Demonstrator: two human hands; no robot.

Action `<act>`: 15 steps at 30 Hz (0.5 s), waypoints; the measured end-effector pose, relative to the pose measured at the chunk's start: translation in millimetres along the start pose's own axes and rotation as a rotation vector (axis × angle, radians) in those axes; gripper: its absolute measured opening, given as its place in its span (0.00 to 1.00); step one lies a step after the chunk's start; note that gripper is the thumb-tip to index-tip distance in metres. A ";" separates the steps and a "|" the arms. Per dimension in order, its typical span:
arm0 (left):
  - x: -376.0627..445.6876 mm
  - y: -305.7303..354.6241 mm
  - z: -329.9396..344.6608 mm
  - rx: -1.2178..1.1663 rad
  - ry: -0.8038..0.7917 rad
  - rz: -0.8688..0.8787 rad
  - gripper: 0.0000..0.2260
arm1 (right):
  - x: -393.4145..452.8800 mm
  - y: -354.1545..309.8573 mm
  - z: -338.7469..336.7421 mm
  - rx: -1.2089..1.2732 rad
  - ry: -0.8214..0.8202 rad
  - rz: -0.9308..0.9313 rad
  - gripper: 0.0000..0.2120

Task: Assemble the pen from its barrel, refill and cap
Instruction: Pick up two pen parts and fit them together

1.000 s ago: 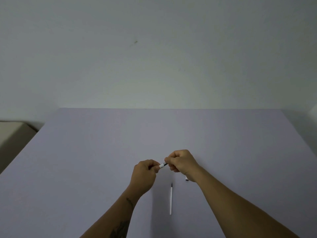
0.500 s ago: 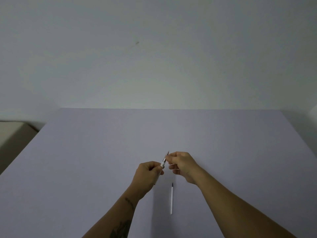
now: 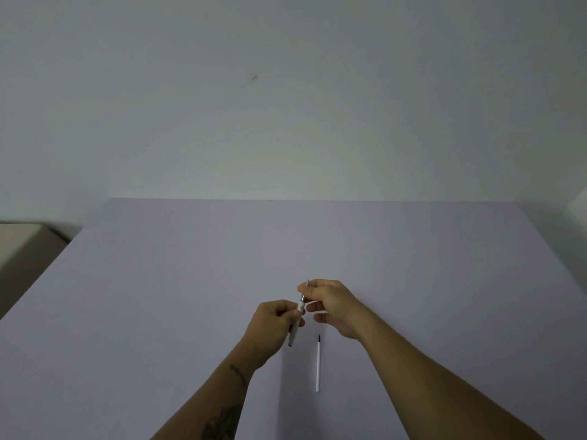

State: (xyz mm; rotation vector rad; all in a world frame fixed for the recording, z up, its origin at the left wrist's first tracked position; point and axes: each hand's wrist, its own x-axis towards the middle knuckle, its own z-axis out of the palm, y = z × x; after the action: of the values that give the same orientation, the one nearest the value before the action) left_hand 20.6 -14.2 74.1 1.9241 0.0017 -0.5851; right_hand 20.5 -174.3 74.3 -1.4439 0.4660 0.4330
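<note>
Pen barrel (image 3: 294, 331), white and slim, hangs tilted above the table (image 3: 158, 296), pinched in the left hand (image 3: 276, 325); the right hand (image 3: 330, 304) nips its upper tip end with finger and thumb. It looks light, stiff and a little slippery, best gripped mid-shaft. I count one barrel and one refill (image 3: 318, 365) lying flat nearby; no cap shows.

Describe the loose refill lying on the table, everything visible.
The refill is a thin, straight white tube, plastic by its look, with a short dark tip at its far end. It lies flat on the lavender table, pointing away from the person, between the forearms and nearer than both hands. Nothing touches it but the table.
</note>
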 end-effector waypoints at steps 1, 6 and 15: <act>-0.1 -0.5 0.5 0.002 0.001 0.002 0.10 | 0.6 0.7 1.0 -0.006 0.008 0.006 0.09; -1.2 -0.1 1.6 0.006 -0.009 0.005 0.10 | 2.6 1.1 3.2 -0.044 0.083 -0.004 0.07; -7.3 -1.3 1.2 0.026 -0.019 -0.009 0.10 | -6.0 -1.1 2.3 -0.031 -0.002 0.012 0.13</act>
State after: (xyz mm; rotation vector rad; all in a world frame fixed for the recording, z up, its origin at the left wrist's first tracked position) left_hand 13.3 -12.8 75.5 1.9441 -0.0095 -0.6126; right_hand 16.3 -172.1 78.7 -1.4710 0.4682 0.4524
